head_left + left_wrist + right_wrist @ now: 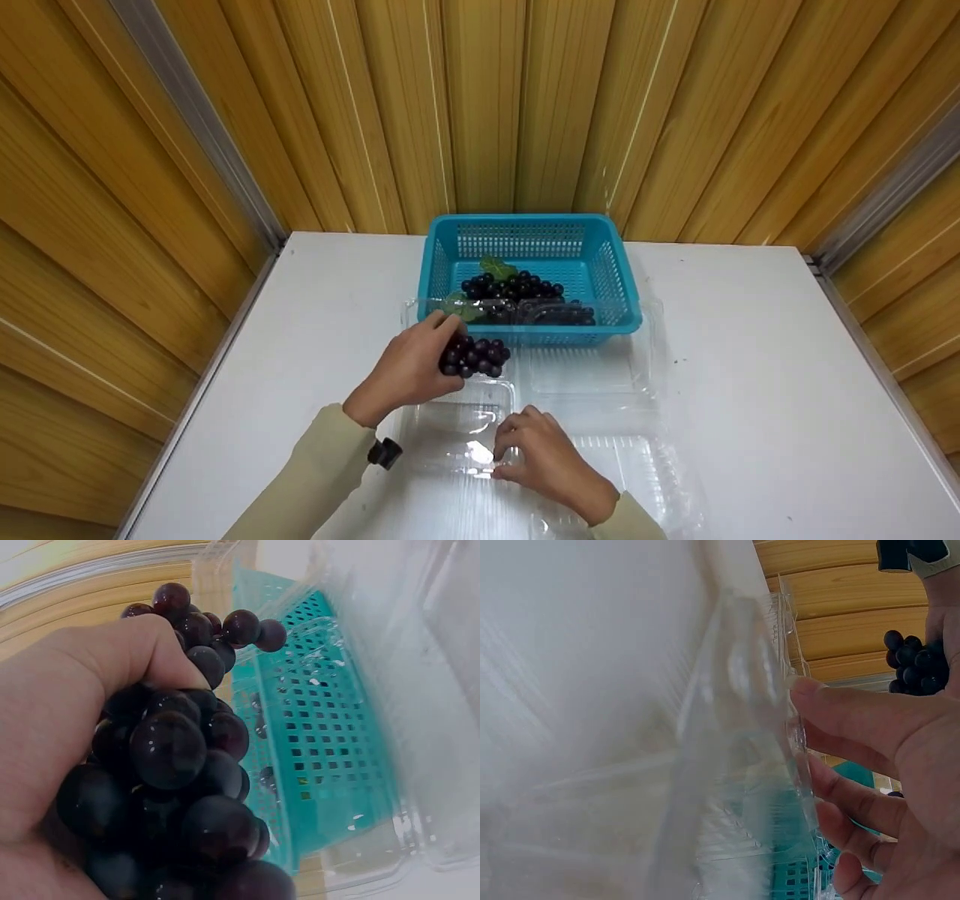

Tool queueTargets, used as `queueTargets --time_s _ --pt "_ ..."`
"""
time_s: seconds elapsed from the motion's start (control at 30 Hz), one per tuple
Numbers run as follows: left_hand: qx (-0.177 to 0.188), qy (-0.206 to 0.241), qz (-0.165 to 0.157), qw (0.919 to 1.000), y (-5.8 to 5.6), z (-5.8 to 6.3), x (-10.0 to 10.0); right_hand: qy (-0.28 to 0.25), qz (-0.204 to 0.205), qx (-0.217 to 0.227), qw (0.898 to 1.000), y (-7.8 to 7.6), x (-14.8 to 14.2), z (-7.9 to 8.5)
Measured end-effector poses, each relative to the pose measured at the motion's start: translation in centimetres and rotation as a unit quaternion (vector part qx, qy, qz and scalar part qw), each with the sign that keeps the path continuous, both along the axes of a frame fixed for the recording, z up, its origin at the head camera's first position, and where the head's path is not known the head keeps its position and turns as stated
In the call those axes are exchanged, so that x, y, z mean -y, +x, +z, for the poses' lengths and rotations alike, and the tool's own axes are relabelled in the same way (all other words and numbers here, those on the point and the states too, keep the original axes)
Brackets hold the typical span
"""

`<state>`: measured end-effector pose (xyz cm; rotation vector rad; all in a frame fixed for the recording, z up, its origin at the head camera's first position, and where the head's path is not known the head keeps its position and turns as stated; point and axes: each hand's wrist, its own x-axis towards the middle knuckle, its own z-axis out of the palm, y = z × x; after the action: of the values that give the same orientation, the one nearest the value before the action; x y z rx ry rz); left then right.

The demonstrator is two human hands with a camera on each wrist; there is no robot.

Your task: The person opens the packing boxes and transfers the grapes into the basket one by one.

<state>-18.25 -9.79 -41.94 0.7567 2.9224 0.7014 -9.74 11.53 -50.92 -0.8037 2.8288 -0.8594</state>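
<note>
My left hand grips a bunch of dark purple grapes, held over a clear plastic clamshell container. In the left wrist view the thumb presses across the grapes. My right hand is at the front right corner of that container, fingers bent. Its thumb and fingertips pinch the clear plastic edge in the right wrist view, where the container is blurred. The container's raised lid partly overlaps the front of a blue basket.
More dark grapes with green leaves lie in the basket at the back of the white table. A second clear container stands to the right. Wood-patterned panels enclose the back and sides.
</note>
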Motion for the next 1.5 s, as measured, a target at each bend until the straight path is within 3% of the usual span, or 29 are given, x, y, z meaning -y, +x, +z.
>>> queueTargets --time_s 0.5,0.7,1.1,1.5 --pt "-0.038 0.011 0.017 0.9991 -1.2 3.3 -0.2 -0.002 0.007 0.017 1.0 0.2 -0.1 0.2" --pt "-0.033 0.015 0.017 0.9992 -1.6 4.3 -0.3 -0.002 0.007 0.028 1.0 0.2 -0.2 0.1" --pt "-0.034 0.026 0.033 0.9985 -2.6 5.7 -0.9 -0.012 0.008 0.043 0.999 0.3 -0.3 0.3" --pt "-0.047 0.033 0.024 0.9981 -3.2 6.2 -1.8 -0.018 0.01 0.032 0.999 0.4 -0.5 0.3"
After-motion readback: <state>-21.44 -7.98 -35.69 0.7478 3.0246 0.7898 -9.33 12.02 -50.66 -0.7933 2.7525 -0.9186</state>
